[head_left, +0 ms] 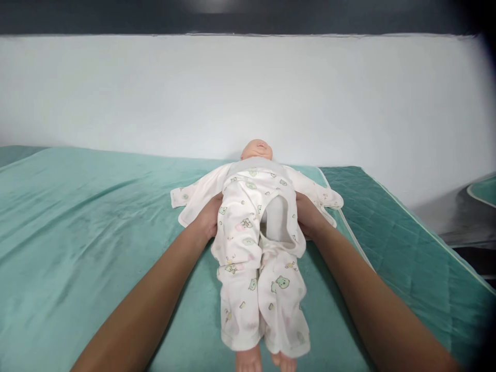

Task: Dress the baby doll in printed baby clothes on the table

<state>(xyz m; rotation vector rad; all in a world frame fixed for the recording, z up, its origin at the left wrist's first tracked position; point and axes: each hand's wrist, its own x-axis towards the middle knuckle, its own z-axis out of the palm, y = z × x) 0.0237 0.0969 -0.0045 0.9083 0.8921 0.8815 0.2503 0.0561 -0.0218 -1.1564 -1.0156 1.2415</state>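
The doll (257, 150) lies on its back on the green sheet (96, 217) in front of you, head at 12 o'clock and bare feet at 6, in patterned trousers (238, 232) whose small animal print has no detail you can read as lettering. Your left hand (212, 214) touches the trousers at 9 o'clock and your right hand (307, 214) at 3, but fabric hides your fingers, so you cannot tell how far either grip is open. The sleeves of the white top (207, 186) spread toward 10 and 2.
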